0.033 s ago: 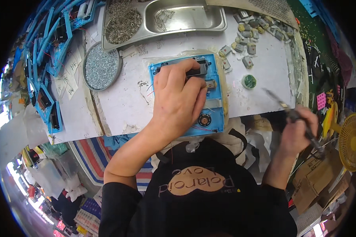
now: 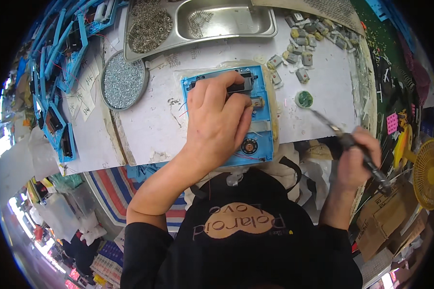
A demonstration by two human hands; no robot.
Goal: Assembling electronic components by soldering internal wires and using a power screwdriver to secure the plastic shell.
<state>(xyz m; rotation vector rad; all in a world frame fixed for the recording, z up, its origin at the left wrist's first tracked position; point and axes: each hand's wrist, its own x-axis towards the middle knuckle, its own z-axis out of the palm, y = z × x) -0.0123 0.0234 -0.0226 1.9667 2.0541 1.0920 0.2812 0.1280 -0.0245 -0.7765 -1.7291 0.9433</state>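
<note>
A blue plastic panel (image 2: 264,84) lies flat on the white bench, with a small round black speaker (image 2: 249,145) and thin wires near its lower edge. My left hand (image 2: 219,123) rests on the panel and holds it down, fingertips on a black part (image 2: 246,87) at its top. Much of the panel is hidden under the hand. My right hand (image 2: 356,156) is off to the right, past the bench edge, gripping a dark pen-like tool (image 2: 333,129). The tool's metal tip points up-left toward a small round green part (image 2: 304,99), staying well short of it.
A round tin of small screws (image 2: 123,79) sits left of the panel. A metal tray (image 2: 226,21) with small metal parts is at the back. Several grey and yellow motors (image 2: 304,45) lie scattered at back right. Blue frames (image 2: 58,72) are stacked left; a yellow fan (image 2: 427,173) stands right.
</note>
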